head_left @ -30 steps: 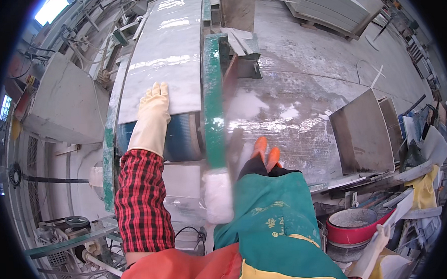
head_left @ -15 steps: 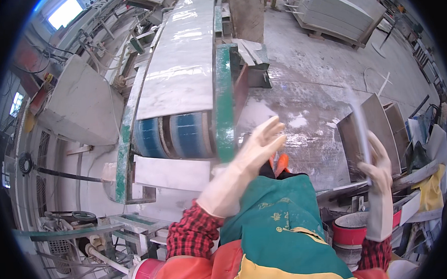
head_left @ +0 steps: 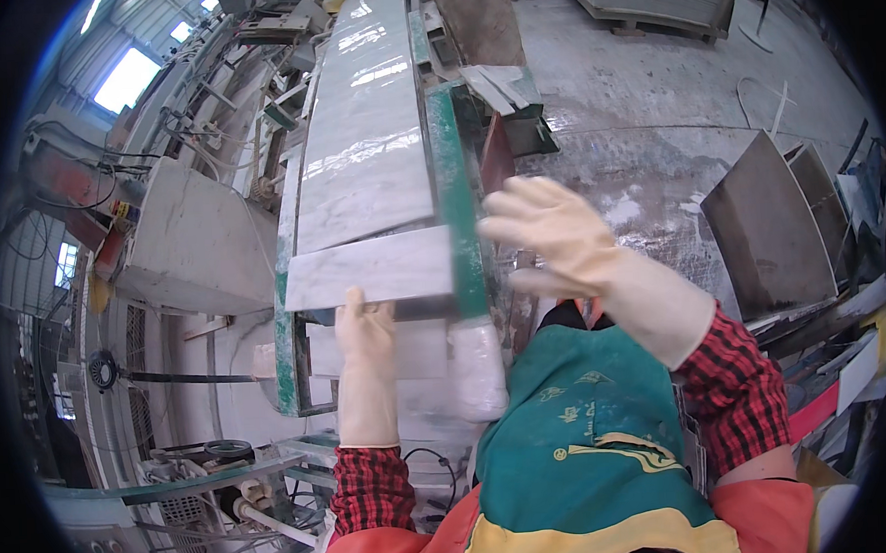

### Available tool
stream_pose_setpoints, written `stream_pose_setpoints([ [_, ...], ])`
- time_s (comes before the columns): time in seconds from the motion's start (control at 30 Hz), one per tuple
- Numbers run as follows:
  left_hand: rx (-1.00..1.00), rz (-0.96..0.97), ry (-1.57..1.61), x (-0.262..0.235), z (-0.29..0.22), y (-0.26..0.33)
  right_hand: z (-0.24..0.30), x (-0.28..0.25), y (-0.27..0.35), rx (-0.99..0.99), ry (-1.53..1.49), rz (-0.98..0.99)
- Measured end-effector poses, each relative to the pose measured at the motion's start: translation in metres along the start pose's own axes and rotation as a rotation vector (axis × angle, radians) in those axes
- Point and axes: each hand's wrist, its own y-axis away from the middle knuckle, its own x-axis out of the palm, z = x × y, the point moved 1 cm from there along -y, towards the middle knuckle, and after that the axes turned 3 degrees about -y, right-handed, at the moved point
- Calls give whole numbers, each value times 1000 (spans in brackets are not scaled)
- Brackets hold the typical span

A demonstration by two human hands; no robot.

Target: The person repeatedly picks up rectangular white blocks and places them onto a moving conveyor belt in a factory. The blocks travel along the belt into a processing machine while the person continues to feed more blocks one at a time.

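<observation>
A white, grey-veined stone strip lies across the near end of the conveyor, against the end of the long polished stone slab. My gloved left hand grips the strip's near edge, thumb uppermost; the other fingers are partly hidden. Right of the conveyor's green side rail, my gloved right hand is raised with nothing in it, its fingers apart and slightly blurred. The blue belt is mostly covered by the strip.
Below the belt end sits another white piece, beside a pale wrapped bundle. Brown boards lean at the right. A green-edged metal frame stands at lower left, and a large stone-like block at left.
The thin piece held upright in my right hand is out of it, and a strip now lies on the belt end. My left hand moved left to its edge; my right hand swung left, opened.
</observation>
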Motion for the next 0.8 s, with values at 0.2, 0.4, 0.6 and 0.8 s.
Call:
stream_pose_setpoints([
  [0.2,-79,-59,62,-56,9,-45,-64,-28,137,526,110,-30],
  [0.4,-13,-75,84,-38,24,-52,-71,-49,250,951,82,-150],
  [0.6,6,-141,38,-25,30,-60,-63,-40,283,1078,-4,-263],
  [0.8,-75,-167,64,-32,29,-71,-58,-32,283,1036,-67,-284],
])
